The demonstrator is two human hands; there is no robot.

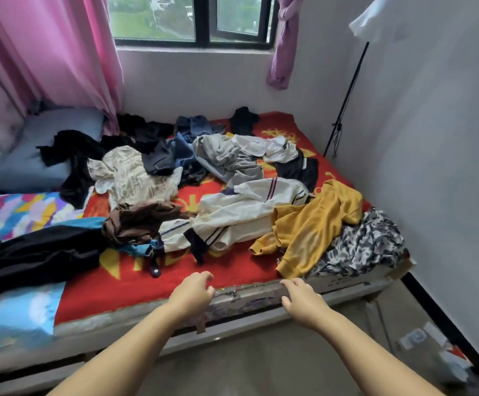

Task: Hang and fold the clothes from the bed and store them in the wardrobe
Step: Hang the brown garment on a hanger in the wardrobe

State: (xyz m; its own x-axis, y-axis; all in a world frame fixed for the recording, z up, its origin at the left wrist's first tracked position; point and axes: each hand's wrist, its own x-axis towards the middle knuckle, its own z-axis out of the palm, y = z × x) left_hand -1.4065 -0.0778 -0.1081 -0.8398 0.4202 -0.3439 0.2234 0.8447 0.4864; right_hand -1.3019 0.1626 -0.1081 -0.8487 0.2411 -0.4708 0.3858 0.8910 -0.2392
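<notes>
1. On the bed [135,284], over a red cover, clothes lie crumpled: a mustard sweater [315,224] near the foot edge, a cream striped jacket [241,212] beside it.
2. Left hand [192,292] and right hand [298,298] hover at the edge, each grip loosely curled, holding nothing.
3. Yellow writing on the cover is unreadable.

No sleeve, watch, ring or glove was worn: the left hand [194,292] and right hand [299,300] were seen bare, as were both forearms.
</notes>
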